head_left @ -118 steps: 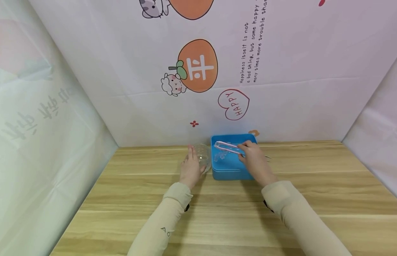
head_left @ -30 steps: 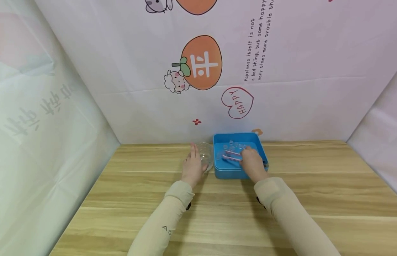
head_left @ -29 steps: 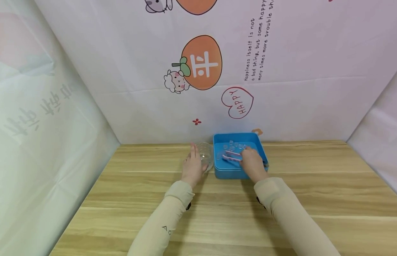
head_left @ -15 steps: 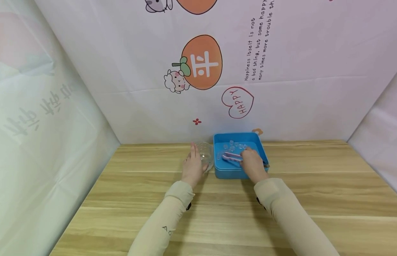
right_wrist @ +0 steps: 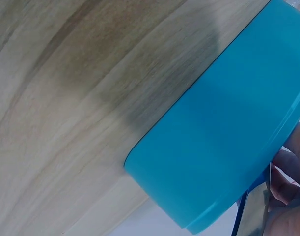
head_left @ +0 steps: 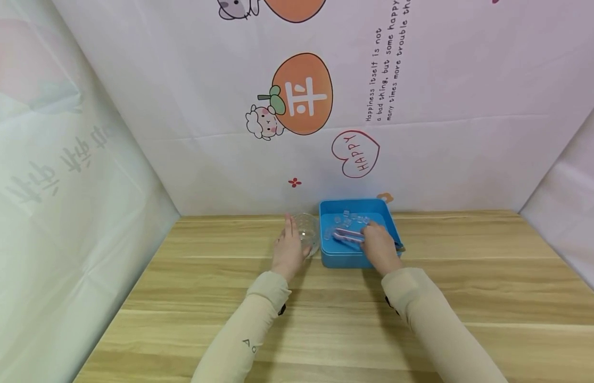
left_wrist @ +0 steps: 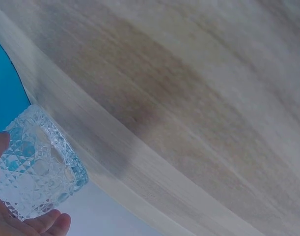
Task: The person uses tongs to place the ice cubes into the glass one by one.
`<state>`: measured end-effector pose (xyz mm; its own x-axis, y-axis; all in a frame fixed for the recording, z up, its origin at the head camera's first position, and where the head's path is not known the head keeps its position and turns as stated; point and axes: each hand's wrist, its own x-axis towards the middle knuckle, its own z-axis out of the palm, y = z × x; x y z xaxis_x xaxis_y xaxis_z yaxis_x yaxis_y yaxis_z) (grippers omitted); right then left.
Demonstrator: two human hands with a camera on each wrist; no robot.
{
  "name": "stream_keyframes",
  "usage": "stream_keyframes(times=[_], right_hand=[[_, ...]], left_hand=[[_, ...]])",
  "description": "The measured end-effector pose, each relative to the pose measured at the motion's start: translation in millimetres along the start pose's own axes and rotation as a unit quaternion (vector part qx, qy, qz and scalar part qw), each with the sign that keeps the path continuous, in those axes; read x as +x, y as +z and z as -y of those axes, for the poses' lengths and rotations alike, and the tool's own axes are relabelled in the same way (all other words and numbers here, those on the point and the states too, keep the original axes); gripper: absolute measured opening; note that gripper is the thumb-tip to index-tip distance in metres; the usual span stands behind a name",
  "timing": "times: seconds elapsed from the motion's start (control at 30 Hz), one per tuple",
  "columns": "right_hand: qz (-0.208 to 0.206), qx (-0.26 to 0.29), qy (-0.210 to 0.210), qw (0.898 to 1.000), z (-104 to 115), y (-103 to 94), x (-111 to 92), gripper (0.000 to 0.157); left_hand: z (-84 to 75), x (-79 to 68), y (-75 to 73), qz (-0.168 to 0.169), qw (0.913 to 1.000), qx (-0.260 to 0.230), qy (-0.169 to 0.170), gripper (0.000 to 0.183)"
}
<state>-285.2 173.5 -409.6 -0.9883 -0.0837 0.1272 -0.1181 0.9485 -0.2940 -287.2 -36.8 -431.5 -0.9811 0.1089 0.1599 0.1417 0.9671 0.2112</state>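
My left hand (head_left: 288,247) holds a clear cut-pattern glass (head_left: 308,230) against the left side of a blue box (head_left: 346,260). In the left wrist view, thumb and fingers lie on two sides of the glass (left_wrist: 37,162). My right hand (head_left: 380,247) grips pink-tipped tongs (head_left: 347,235) inside the box, their arms close together and pointing left. The tips are low by a clear cube at the box's left side. Several clear ice-like cubes (head_left: 347,222) lie scattered farther back. The right wrist view shows the metal end of the tongs (right_wrist: 253,211) beyond the box wall.
The box and glass stand at the back of a wood-grain table (head_left: 326,330). A white printed cloth (head_left: 206,175) hangs right behind them, and another white cloth (head_left: 86,229) hangs along the left side.
The tongs have come down from over the cubes to the box floor, and their spread arms have drawn together. The cubes lie more scattered. The left hand stays on the glass.
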Motion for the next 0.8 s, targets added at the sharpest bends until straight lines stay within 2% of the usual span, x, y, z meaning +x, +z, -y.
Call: stream_keyframes(times=[0.53,0.8], right_hand=[[-0.031,0.024,-0.008,0.999,-12,-9.1,-8,0.033],[-0.079,0.040,-0.035,0.995,-17,-11.5,-14,0.031]], left_hand=[[0.4,-0.9,-1.7,-0.002,1.0000,0.001,0.007,0.092],[0.4,0.1,-0.9,-0.001,0.9999,0.009,0.007,0.092]])
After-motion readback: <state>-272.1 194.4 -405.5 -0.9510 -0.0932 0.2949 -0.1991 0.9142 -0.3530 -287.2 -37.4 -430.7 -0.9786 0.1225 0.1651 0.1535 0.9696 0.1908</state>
